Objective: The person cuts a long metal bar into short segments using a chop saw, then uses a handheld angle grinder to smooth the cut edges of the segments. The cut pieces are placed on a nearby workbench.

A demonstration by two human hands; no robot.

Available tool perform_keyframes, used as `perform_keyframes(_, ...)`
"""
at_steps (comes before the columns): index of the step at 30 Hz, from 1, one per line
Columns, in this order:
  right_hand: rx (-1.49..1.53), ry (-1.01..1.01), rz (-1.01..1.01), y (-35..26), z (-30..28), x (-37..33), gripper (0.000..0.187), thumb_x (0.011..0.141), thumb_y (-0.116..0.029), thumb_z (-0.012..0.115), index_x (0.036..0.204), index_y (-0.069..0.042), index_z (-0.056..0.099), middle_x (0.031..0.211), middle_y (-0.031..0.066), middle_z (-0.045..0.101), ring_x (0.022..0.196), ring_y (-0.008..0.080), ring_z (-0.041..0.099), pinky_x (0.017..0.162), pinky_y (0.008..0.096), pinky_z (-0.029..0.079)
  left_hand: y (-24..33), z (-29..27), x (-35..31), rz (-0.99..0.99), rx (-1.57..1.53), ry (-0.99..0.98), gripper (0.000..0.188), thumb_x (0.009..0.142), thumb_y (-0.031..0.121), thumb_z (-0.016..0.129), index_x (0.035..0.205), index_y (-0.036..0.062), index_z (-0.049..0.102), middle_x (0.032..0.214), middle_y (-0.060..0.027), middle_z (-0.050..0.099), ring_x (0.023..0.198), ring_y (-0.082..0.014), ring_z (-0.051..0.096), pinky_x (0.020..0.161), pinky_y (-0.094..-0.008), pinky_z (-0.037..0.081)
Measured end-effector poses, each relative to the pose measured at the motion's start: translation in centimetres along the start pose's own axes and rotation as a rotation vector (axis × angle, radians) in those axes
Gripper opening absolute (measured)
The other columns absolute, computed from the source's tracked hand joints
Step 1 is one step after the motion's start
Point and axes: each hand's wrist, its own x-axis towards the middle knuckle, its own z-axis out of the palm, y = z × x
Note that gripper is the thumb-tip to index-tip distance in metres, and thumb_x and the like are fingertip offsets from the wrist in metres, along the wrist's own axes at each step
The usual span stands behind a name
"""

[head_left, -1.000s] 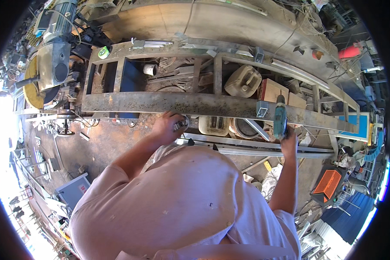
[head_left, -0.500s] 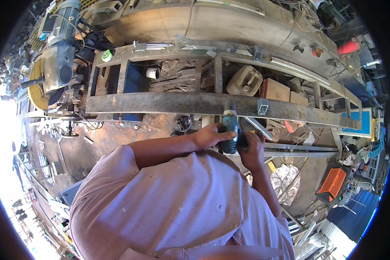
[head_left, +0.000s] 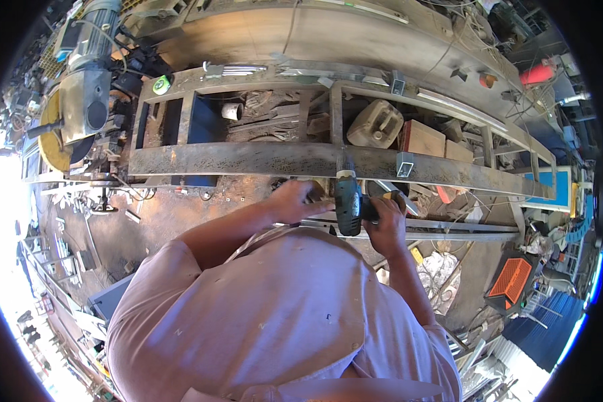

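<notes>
A dark teal and black cordless drill [head_left: 348,209] points away from me, its nose against or just over the near beam of a long metal frame [head_left: 248,159]. My right hand [head_left: 387,224] is wrapped round the drill's handle, on the right side. Just left of the drill is my left hand [head_left: 295,202], thumb stretched toward the tool and fingers apart from it; a gap shows between thumb and fingers. On the beam, right of the drill, rests a short piece of square metal tube [head_left: 405,164]. A similar short tube [head_left: 398,84] sits on the far beam.
A cut-off machine with a yellow disc guard [head_left: 52,130] stands at the left. A green tape measure [head_left: 161,84] and thin metal rods [head_left: 238,70] lie on the frame's far side. Inside the frame are a dirty jerrycan [head_left: 375,125] and a white cup [head_left: 232,112]. An orange-topped box [head_left: 509,282] is at the right.
My left hand has come off the drill's body and moved left, its fingers spreading. The drill has shifted slightly left in view, still in my right hand.
</notes>
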Motion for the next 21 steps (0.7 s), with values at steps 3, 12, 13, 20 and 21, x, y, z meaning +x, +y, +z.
perform_keyframes(3, -0.024, 0.034, 0.067, 2.5, -0.8, -1.2, 0.061, 0.066, -0.009, 0.087, 0.124, -0.003, 0.069, 0.113, 0.0163, 0.071, 0.111, 0.0378, 0.065, 0.117, 0.0531, 0.035, -1.6, -1.8, 0.3, 0.088, 0.33, 0.218, 0.057, 0.089, 0.054, 0.079, 0.114, 0.0041, 0.07, 0.109, -0.0189, 0.076, 0.099, -0.0358, 0.074, 0.088, -0.0454, 0.059)
perform_keyframes(12, 0.017, 0.228, 0.203, 7.4, -3.6, -1.4, 0.048, 0.071, -0.003, 0.078, 0.118, -0.001, 0.071, 0.106, 0.0153, 0.074, 0.103, 0.0367, 0.068, 0.107, 0.0495, 0.044, -3.5, -5.1, 3.6, -0.009, 0.32, 0.391, 0.054, 0.086, 0.052, 0.081, 0.117, 0.0077, 0.071, 0.108, -0.0188, 0.074, 0.106, -0.0375, 0.071, 0.095, -0.0472, 0.056)
perform_keyframes(13, 0.116, 0.177, 0.3, 6.9, -3.5, -0.6, 0.048, 0.071, -0.002, 0.079, 0.119, 0.0, 0.071, 0.107, 0.0167, 0.074, 0.1, 0.0358, 0.068, 0.098, 0.0445, 0.051, -3.0, -4.9, 3.6, 0.058, 0.296, 0.347, 0.054, 0.086, 0.051, 0.081, 0.117, 0.0073, 0.071, 0.108, -0.0183, 0.074, 0.106, -0.0371, 0.071, 0.093, -0.0464, 0.056)
perform_keyframes(20, 0.823, -0.092, 0.38, -1.8, -2.2, 6.3, 0.034, 0.091, -0.016, 0.077, 0.12, 0.001, 0.072, 0.106, 0.0068, 0.075, 0.099, 0.0139, 0.066, 0.092, 0.0326, 0.05, 2.2, -0.3, 3.6, 0.415, 0.1, 0.059, 0.062, 0.079, 0.038, 0.089, 0.123, 0.0006, 0.069, 0.122, -0.0203, 0.07, 0.114, -0.0402, 0.067, 0.101, -0.0466, 0.052)
perform_keyframes(21, 0.947, -0.082, 0.373, -3.4, -1.4, 7.5, 0.034, 0.093, -0.017, 0.076, 0.121, 0.001, 0.072, 0.108, 0.0071, 0.075, 0.102, 0.0144, 0.066, 0.094, 0.0327, 0.05, 2.7, 0.1, 3.4, 0.503, 0.082, 0.151, 0.062, 0.077, 0.038, 0.089, 0.122, 0.0007, 0.068, 0.122, -0.0225, 0.068, 0.112, -0.0428, 0.066, 0.1, -0.0477, 0.052)
